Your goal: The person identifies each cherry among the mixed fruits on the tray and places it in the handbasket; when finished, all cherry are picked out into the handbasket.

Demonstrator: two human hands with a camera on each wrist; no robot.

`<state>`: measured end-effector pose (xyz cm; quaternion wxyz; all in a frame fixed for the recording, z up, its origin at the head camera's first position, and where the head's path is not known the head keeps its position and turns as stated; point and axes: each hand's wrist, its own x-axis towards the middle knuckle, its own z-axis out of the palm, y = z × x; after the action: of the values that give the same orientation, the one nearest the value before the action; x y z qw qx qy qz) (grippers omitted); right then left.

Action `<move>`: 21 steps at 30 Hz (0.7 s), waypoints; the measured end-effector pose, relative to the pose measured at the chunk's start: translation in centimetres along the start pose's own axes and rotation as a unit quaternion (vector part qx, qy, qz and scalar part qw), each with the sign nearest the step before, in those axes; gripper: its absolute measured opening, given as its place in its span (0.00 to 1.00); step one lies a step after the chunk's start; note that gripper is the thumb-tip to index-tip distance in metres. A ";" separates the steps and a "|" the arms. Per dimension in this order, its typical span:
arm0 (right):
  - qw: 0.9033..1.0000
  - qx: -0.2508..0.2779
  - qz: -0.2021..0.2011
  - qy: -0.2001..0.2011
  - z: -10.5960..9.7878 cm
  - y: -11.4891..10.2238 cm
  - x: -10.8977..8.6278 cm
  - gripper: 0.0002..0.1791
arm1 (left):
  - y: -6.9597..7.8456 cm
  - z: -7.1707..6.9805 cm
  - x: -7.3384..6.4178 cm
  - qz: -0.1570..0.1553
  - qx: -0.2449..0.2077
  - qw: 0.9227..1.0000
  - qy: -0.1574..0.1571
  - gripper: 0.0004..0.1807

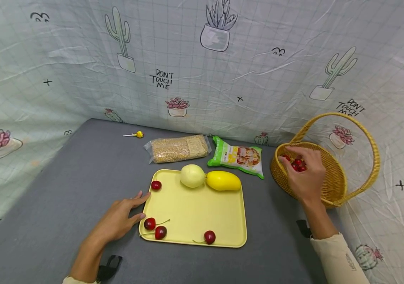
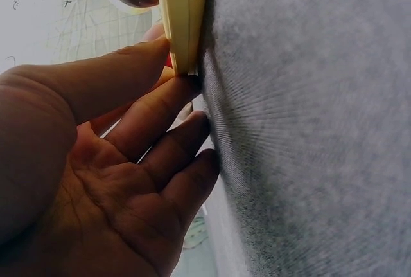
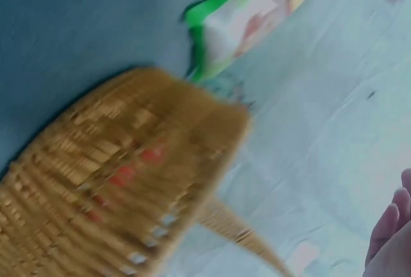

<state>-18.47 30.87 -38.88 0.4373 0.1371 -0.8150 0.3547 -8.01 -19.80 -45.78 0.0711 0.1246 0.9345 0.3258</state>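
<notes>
My left hand [image 1: 118, 219] rests against the left edge of the yellow tray [image 1: 202, 215], its fingertips at the rim. In the left wrist view the thumb lies against the tray's side [image 2: 183, 20]. A cherry [image 1: 156, 185] lies at the tray's upper left. Two more, a cherry [image 1: 149, 223] and a darker cherry [image 1: 161, 232], lie at the lower left, and another cherry [image 1: 209, 237] near the front rim. Over the wicker basket [image 1: 333, 177] hovers my right hand [image 1: 308, 171], fingers bent and apart from the thumb, nothing between them. Several cherries [image 1: 298, 165] lie inside the basket.
A pale green round fruit [image 1: 192, 176] and a yellow elongated fruit [image 1: 224, 180] lie along the tray's back rim. Behind are a bag of yellowish grains [image 1: 178, 149], a green-and-white packet [image 1: 239, 156] and a yellow lollipop [image 1: 139, 134]. The basket's tall handle [image 1: 375, 157] arches at the right.
</notes>
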 end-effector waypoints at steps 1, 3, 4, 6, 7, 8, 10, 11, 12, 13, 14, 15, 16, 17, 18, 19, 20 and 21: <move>1.000 0.006 -0.006 -0.009 0.1 -0.6 -0.1 0.23 | 0.0 0.0 0.0 -0.001 0.000 1.000 0.000 0.35; 0.999 0.018 -0.018 -0.032 0.2 -1.8 -0.4 0.24 | 0.0 0.0 0.0 -0.001 -0.001 1.000 -0.001 0.35; 0.998 0.022 -0.024 -0.046 0.2 -2.4 -0.6 0.24 | 0.0 0.0 0.0 -0.001 -0.001 1.000 -0.001 0.35; 0.996 0.032 -0.033 -0.074 0.3 -3.5 -0.8 0.25 | 0.0 0.0 0.1 0.000 -0.001 1.000 -0.001 0.35; 0.995 0.039 -0.036 -0.089 0.3 -4.1 -1.0 0.26 | 0.0 0.0 0.1 0.001 -0.001 1.000 0.000 0.35; 0.993 0.047 -0.040 -0.104 0.3 -4.6 -1.2 0.26 | 0.0 0.0 0.1 0.001 -0.001 1.000 0.000 0.35; 0.988 0.060 -0.050 -0.132 0.3 -5.5 -1.5 0.28 | 0.0 0.0 0.1 0.002 0.001 1.000 0.000 0.34; 0.985 0.069 -0.056 -0.145 0.3 -5.9 -1.7 0.28 | 0.0 0.0 0.1 0.003 0.001 1.000 0.001 0.34; 0.983 0.077 -0.063 -0.157 0.4 -6.3 -1.9 0.28 | 0.0 0.0 0.1 0.004 0.002 1.000 0.002 0.34; 0.980 0.083 -0.070 -0.170 0.5 -6.7 -2.1 0.29 | -0.1 0.0 0.1 0.006 0.002 1.000 0.003 0.34; 0.977 0.085 -0.077 -0.181 0.5 -7.0 -2.3 0.29 | -0.1 0.0 0.1 0.006 0.002 1.000 0.003 0.35; 0.974 0.089 -0.083 -0.194 0.6 -7.4 -2.6 0.29 | -0.1 0.0 0.1 0.007 0.002 1.000 0.004 0.35; 0.970 0.090 -0.087 -0.207 0.7 -7.7 -2.8 0.29 | 0.0 0.0 0.1 0.008 0.001 1.000 0.005 0.35; 0.967 0.091 -0.090 -0.219 0.7 -8.0 -3.0 0.29 | 0.0 0.0 0.1 0.008 0.000 1.000 0.005 0.35; 0.964 0.091 -0.091 -0.231 0.8 -8.3 -3.3 0.28 | 0.0 0.0 0.1 0.007 0.000 1.000 0.005 0.35; 0.961 0.092 -0.090 -0.244 0.9 -8.6 -3.6 0.27 | 0.0 0.0 0.1 0.007 -0.001 1.000 0.005 0.35; 0.958 0.093 -0.089 -0.255 1.0 -8.9 -3.8 0.27 | 0.0 0.0 0.1 0.005 0.000 1.000 0.005 0.35; 0.955 0.095 -0.086 -0.266 1.1 -9.2 -4.1 0.26 | 0.0 0.0 0.1 0.004 0.000 1.000 0.004 0.35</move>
<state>-11.86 23.25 -38.34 0.2187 0.3374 -0.8492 0.3422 -8.09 -19.79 -45.75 0.0659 0.1271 0.9344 0.3263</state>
